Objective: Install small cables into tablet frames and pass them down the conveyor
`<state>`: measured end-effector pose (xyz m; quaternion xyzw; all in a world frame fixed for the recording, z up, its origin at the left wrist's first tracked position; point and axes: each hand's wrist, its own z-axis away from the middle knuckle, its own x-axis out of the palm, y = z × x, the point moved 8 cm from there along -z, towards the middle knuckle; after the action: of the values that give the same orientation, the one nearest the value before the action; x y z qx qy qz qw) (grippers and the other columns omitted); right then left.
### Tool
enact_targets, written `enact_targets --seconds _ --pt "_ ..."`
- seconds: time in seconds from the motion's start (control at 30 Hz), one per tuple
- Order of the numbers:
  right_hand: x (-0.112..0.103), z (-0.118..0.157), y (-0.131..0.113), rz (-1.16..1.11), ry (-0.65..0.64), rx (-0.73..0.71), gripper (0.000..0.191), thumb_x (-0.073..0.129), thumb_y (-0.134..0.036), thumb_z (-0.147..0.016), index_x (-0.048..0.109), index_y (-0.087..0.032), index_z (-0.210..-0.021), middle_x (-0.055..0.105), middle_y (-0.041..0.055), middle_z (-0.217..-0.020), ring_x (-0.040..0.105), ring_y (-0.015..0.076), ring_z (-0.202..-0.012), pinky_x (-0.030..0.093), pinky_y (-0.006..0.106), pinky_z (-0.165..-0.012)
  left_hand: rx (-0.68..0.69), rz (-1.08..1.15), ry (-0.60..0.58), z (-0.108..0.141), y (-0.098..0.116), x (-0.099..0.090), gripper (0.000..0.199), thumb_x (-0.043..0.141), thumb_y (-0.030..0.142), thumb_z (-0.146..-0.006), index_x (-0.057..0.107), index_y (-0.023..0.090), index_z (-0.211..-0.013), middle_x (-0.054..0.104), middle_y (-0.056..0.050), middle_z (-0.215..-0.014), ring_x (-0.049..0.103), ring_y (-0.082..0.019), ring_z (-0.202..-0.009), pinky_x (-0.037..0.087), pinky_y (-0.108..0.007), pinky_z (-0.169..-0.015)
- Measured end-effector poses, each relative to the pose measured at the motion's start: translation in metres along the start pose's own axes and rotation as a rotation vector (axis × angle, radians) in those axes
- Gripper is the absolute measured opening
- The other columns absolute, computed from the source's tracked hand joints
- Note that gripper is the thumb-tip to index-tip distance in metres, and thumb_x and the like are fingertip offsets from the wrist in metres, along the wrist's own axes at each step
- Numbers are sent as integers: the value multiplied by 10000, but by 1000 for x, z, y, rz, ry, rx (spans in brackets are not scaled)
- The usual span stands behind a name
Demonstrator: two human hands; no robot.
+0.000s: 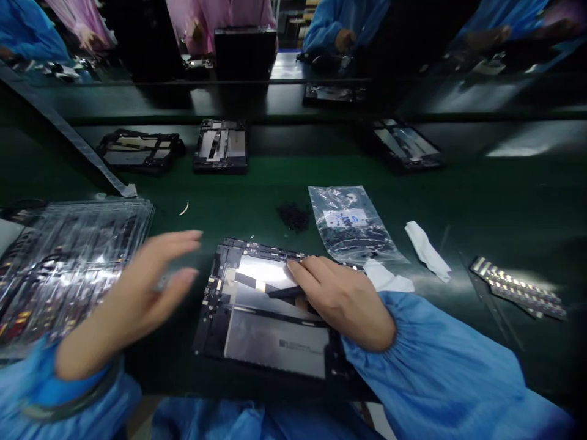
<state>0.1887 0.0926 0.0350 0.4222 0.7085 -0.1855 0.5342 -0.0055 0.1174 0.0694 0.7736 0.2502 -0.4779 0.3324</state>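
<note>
An opened tablet-like device [275,339] lies on the green bench in front of me, its metal plates, dark strips and circuit parts showing. My right hand [343,296] rests over its right half, fingers curled around a dark slim tool [284,293] whose tip points left. To the left of the device, my left hand [147,290] hovers slightly blurred, thumb and fingers apart, holding nothing. Beyond the device sit a small pile of black bits [293,216] and a clear labelled bag [353,223].
Stacked clear trays [82,263] with parts stand at left. White tissue [428,250], metal tweezers [493,308] and a strip of small parts [518,287] lie right. Further devices [221,146] sit along the back. People in blue and pink sleeves work across the bench.
</note>
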Motion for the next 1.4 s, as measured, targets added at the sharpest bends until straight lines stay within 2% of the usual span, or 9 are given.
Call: enact_targets --seconds 0.1,0.17,0.27,0.5,0.63,0.73,0.87,1.03,1.4 --pt "1 -2 2 -44 -13 17 185 497 -66 -820 645 -115 -921 549 48 -712 464 176 -632 290 303 -557 284 81 -193 -34 40 49 283 440 232 -926 481 161 -1197 565 -108 -1287 501 -209 -1219 397 -420 -1050" --pt "1 -3 4 -66 -11 32 177 494 -72 -834 640 -128 -917 549 38 -706 473 172 -628 296 299 -560 373 99 -262 -47 55 73 282 411 222 -934 486 148 -1196 551 -114 -1314 476 -214 -1252 368 -438 -1075" --pt "2 -2 6 -90 -19 50 164 494 -79 -844 632 -132 -915 563 38 -717 506 175 -643 315 296 -561 429 87 -296 -53 63 92 297 382 197 -936 496 140 -1204 549 -104 -1327 461 -225 -1271 344 -462 -1087" --pt "-2 22 20 -342 -84 138 330 378 -31 -875 583 -150 -1105 605 37 -828 573 166 -699 384 261 -555 372 93 -344 -55 57 93 336 363 210 -947 485 153 -1254 548 -80 -1333 460 -192 -1270 341 -437 -1087" --pt "-12 36 17 -192 -44 90 379 327 -1 -888 569 -122 -1154 612 74 -855 561 183 -680 379 284 -554 423 33 -320 -55 61 93 358 356 208 -953 490 159 -1282 548 -72 -1337 474 -202 -1253 366 -433 -1058" --pt "-16 38 13 -71 27 60 338 365 -6 -897 583 -103 -1135 620 82 -808 549 184 -652 355 296 -549 450 -28 -282 -54 64 94 352 372 208 -950 521 162 -1265 548 -56 -1341 496 -227 -1226 404 -433 -1012" --pt "-14 38 13 -19 79 83 283 423 -27 -901 613 -118 -1091 626 64 -768 531 162 -642 336 293 -558 456 -95 -276 -53 65 96 348 394 206 -945 538 170 -1260 541 -31 -1350 512 -249 -1200 437 -427 -956" --pt "-12 37 12 10 78 100 256 454 -42 -902 638 -129 -1057 627 54 -756 496 146 -625 325 286 -555 476 -138 -259 -52 67 97 347 405 196 -940 541 154 -1256 546 -45 -1344 515 -255 -1191 434 -424 -947" --pt "-10 36 13 30 23 111 269 426 -61 -916 643 -133 -1059 623 58 -770 515 152 -653 350 286 -556 476 -125 -262 -53 69 97 344 388 179 -941 547 146 -1244 559 -80 -1325 504 -259 -1194 424 -418 -926"
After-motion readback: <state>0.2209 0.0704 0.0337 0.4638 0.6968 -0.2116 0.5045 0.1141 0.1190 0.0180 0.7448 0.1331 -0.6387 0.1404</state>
